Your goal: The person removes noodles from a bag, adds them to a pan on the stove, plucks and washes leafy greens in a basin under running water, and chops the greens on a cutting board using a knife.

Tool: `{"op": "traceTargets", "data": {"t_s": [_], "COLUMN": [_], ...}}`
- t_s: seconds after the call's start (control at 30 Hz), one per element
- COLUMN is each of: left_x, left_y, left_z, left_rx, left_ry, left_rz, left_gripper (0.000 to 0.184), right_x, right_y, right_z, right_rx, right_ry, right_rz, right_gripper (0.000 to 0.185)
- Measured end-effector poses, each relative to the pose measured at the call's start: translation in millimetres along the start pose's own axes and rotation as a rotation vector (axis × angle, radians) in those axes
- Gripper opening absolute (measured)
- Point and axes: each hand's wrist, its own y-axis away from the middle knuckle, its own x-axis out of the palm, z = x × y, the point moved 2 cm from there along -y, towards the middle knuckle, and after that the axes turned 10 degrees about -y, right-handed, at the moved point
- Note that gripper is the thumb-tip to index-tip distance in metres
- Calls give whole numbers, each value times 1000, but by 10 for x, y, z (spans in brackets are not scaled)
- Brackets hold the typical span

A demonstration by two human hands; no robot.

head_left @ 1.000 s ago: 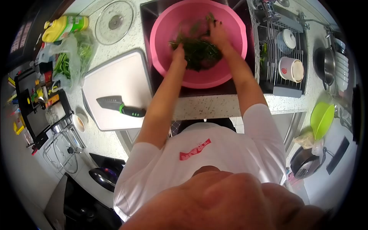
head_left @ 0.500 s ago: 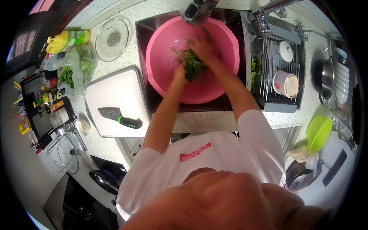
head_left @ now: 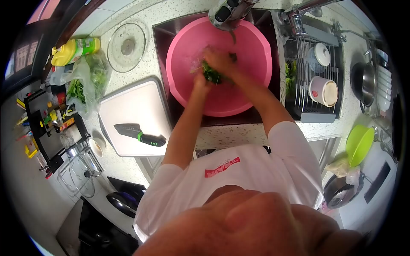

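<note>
A large pink basin [head_left: 181, 91] sits in the dark sink. Inside it, a bunch of leafy greens [head_left: 212, 77] is between my two hands. My left hand [head_left: 202, 80] grips the stems at the lower left side, its fingers partly hidden by the leaves. Over the top of the bunch lies my right hand [head_left: 218, 61], curled against the greens and slightly blurred. A loose dark leaf [head_left: 233, 37] clings to the basin's far wall below the faucet head [head_left: 224, 16].
Left of the sink, a black-handled knife [head_left: 140, 134] rests on a white cutting board [head_left: 136, 102]. Beyond are a glass lid [head_left: 127, 47], bagged greens [head_left: 87, 81] and a yellow bottle [head_left: 74, 52]. A drying rack [head_left: 302, 81] holding containers stands right of the basin.
My right hand has come down over the greens, covering more of them. The bunch looks more gathered between both hands. The whole view has shifted slightly.
</note>
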Motion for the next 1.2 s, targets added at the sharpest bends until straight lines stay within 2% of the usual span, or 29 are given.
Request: {"op": "traceTargets", "data": {"t_s": [0.07, 0.13, 0.17, 0.23, 0.27, 0.33, 0.4, 0.43, 0.5, 0.57, 0.67, 0.73, 0.77, 0.83, 0.87, 0.9, 0.97, 1.03, 1.07, 1.1, 1.17, 1.2], "left_x": [-24, -57, -14, 9, -36, -231, -304, -299, 95, -61, -180, -154, -133, -196, -344, -523, -658, -524, -345, -228, -129, -209], "left_y": [154, 159, 138, 5, -83, -394, -444, -379, 127, 119, 65, 81, 65, -33, -194, -430, -539, -502, -386, -286, -153, -195], "left_z": [-32, -26, -26, 11, 74, 252, 312, 358, 104, 57, 66, 128, 177, 275, 246, 138, 152, 281, 339, 329, 317, 348], "left_rx": [-46, -138, -183, -98, -58, -56, -49, -51, -39, -20, 2, 75, 236, 570, 520, 470, 234, -126, -97, -135, -210, -49], "left_ry": [-20, 8, 24, 103, 144, 242, 343, 197, -102, -370, -751, -1065, -1162, -1353, -1247, -1140, -787, -285, -254, -145, 73, 192], "left_rz": [10, 74, 117, 211, 252, 472, 684, 427, -71, -148, -218, -211, -187, -137, -187, -238, -312, -346, -234, -121, 88, 176], "left_gripper": [47, 47, 48, 51, 52, 52, 52, 50, 48, 51, 57, 58, 57, 55, 55, 56, 56, 55, 57, 58, 60, 63], "right_x": [-459, -629, -323, 530, 413, -81, -236, -281, -20, -450, -711, -260, -100, 30, 88, -29, -409, -307, -189, 182, 412, 212], "right_y": [29, 148, 251, 558, 505, 343, 299, 320, 308, 134, -142, 34, 92, 4, 42, 32, 68, 380, 489, 586, 585, 541], "right_z": [84, 379, 226, -187, 48, 763, 766, 714, 55, 37, -82, -204, -272, -422, -424, -408, -298, 58, 146, 34, 138, 492], "right_rx": [124, 178, 329, 613, 525, 349, 220, 160, 127, 149, 422, 297, 232, 322, 355, 413, 521, 608, 649, 557, 442, 429], "right_ry": [99, 518, 287, -181, -180, -185, -111, -77, 158, 411, 334, 486, 562, 151, -72, -24, 79, 205, 275, 73, -184, -246], "right_rz": [-143, -308, -172, 100, 96, 91, 113, 124, 205, -129, -282, -183, -133, 507, 828, 603, 136, 4, -67, 35, 121, 97], "right_gripper": [32, 41, 40, 39, 31, 19, 19, 19, 23, 29, 33, 41, 44, 54, 59, 60, 62, 54, 51, 42, 34, 33]}}
